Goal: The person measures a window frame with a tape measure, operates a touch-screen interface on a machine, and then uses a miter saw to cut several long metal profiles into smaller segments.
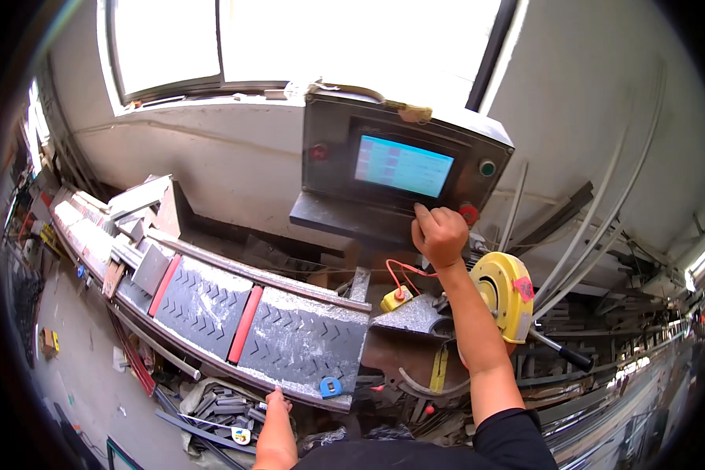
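My right hand [440,235] is raised at the lower frame of a grey control box [333,172] with a lit blue-white touchscreen [403,165]. Its index finger points toward the box just below the screen; the other fingers are curled in, holding nothing. I cannot tell whether the fingertip touches. My left hand [277,403] rests at the front edge of a long roller bench [305,333], fingers apart and partly hidden. Near it on the dusty bench surface lies a blue tape measure [330,387].
Right of the bench stands a yellow saw guard [505,294] with a black-tipped handle [576,359]. A red button [468,213] and a green button [487,168] sit on the box. Grey offcuts [219,411] lie below the bench; long profiles [627,392] are stacked at right.
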The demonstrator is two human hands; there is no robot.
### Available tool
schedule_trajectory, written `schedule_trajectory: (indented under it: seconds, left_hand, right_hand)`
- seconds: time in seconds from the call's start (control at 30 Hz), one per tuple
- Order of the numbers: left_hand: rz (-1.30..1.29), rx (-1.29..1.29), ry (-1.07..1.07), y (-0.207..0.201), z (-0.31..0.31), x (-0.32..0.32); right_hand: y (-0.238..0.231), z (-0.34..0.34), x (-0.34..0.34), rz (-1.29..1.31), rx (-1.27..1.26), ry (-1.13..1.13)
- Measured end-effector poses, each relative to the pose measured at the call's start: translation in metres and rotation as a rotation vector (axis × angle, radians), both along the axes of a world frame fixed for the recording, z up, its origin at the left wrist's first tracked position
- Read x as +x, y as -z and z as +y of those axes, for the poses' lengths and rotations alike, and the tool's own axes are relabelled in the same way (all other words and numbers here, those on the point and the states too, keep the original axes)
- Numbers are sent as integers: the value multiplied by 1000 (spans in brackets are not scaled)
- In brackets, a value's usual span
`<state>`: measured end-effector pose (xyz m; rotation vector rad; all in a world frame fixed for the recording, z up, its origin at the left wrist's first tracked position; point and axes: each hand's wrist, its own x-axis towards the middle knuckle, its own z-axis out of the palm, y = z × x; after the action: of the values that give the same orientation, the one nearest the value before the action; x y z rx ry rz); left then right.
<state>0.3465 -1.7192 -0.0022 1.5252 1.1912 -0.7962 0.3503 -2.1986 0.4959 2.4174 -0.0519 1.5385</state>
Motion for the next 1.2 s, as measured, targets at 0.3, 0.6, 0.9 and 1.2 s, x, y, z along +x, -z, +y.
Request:
schedule_trajectory:
  seconds: [0.3,0.6,0.9,1.2]
  left_hand:
    - [-351,320,357,-42,1,-28]
    - [-337,1151,126,-87,162,-99]
    - [-124,767,-86,7,240,-109]
    - [-328,1078,-122,-26,278,-125]
  right_hand:
    - [28,-38,-15,120,-55,33]
    - [26,-45,-13,207,-85,73]
    - [32,-69,-2,259,-229,265]
    - [36,-101,-5,250,-303,323]
